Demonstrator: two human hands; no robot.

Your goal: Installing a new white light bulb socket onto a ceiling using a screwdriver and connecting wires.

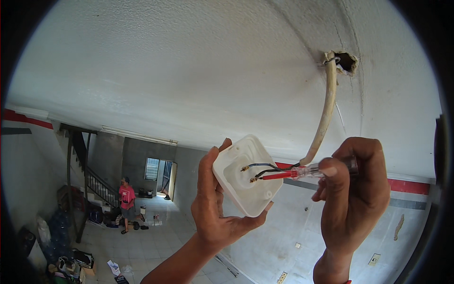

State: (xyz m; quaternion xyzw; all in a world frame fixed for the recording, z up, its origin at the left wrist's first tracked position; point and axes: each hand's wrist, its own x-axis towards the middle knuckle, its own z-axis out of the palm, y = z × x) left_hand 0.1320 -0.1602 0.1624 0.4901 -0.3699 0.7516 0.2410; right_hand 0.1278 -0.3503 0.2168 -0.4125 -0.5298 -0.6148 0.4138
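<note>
**Screwdriver [289, 174] at the lower brass terminal [254, 180], fixture base [257, 196] held from below**

The right hand [353, 199] pinches the clear handle between thumb and curled fingers, the red shaft pointing left into the open face of the white square plastic base. The left hand [211, 206] clasps that base by its edges, holding it tilted in mid-air below the ceiling [198, 61].

The step looks like working a terminal screw. To do it well, keep the shaft in line with the screw, press in before turning, and let the left hand resist the twist so that the tip does not slip. The cream sheathed cable [325, 118] needs slack, since a pull could drag on the dark wire [272, 169] and the bluish wire [259, 164]. The supply should be confirmed dead; nothing here shows whether it is.

The screw slot is too small to make out, so whether the blade is seated in it cannot be told. The right hand covers the handle's end, and the base hides parts of the left fingers. Farther out, the cable disappears into the dark broken hole [348, 62] in the ceiling. The right forearm is cut off by the lower edge, and distant floor clutter [71, 265] is indistinct.
</note>
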